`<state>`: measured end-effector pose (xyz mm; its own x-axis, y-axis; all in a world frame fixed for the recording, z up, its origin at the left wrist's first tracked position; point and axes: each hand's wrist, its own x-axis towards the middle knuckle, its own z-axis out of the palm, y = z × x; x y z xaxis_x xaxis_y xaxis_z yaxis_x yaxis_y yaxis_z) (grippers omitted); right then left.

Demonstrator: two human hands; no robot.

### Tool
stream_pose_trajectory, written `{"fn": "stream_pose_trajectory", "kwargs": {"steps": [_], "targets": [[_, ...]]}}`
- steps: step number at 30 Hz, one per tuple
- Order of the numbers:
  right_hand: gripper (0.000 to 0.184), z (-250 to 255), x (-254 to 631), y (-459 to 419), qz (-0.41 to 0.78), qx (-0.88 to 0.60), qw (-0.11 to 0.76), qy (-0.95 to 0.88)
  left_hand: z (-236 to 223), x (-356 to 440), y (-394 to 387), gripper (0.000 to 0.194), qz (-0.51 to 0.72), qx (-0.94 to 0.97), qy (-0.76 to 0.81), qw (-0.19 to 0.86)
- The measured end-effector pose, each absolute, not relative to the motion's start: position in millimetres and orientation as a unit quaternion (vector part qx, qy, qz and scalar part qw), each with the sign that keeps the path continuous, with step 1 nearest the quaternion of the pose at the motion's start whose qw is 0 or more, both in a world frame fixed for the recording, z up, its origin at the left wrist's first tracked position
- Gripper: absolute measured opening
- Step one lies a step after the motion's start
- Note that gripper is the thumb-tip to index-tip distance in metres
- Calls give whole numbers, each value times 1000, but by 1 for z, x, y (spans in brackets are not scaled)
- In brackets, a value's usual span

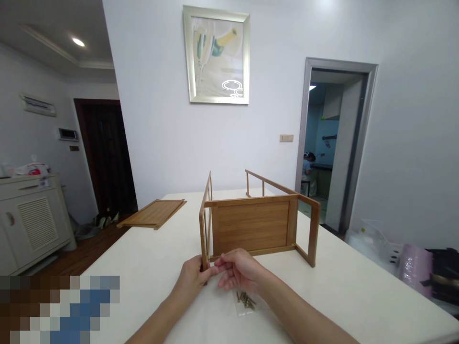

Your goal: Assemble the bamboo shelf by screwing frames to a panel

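A partly joined wooden shelf unit stands on its side on the white table (150,267). It has a slatted-look wooden panel (253,223) between a left side frame (202,234) and a right side frame (313,229). My left hand (193,276) grips the near lower corner of the left side frame. Beside it, my right hand (239,269) has thumb and forefinger pinched together at the panel's lower left corner; whatever they hold is hidden. Just below my right hand, several brass-coloured screws (245,301) lie on a clear plastic bag (247,313).
Another wooden panel (154,213) lies flat at the table's left edge. A framed picture (217,55) hangs on the wall behind. Through the doorway at right a person (308,173) is visible. Plastic-wrapped things (414,267) are beyond the table's right edge; a white cabinet (34,222) stands at left.
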<state>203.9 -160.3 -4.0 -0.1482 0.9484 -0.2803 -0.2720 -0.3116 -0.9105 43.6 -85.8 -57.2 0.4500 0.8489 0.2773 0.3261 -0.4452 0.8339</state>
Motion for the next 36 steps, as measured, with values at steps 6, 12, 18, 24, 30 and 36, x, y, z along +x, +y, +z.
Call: {"fn": "stream_pose_trajectory", "kwargs": {"steps": [6, 12, 18, 24, 30, 36], "targets": [[29, 45, 237, -234, 289, -620, 533, -499, -50, 41, -93, 24, 346, 768, 396, 364], [41, 38, 330, -289, -139, -724, 567, -367, -39, 25, -93, 26, 323, 776, 345, 418], [81, -23, 404, -284, -79, -794, 490, -350, -43, 17, -83, 37, 301, 787, 365, 395], [43, -36, 415, -273, 29, -820, 391, -417, -44, 16, -83, 33, 302, 824, 329, 349], [20, -31, 397, -251, 17, -793, 346, -501, -47, 13, -78, 22, 300, 808, 316, 396], [20, -35, 388, -243, 12, -780, 351, -517, -49, 8, -68, 25, 294, 789, 343, 416]]}}
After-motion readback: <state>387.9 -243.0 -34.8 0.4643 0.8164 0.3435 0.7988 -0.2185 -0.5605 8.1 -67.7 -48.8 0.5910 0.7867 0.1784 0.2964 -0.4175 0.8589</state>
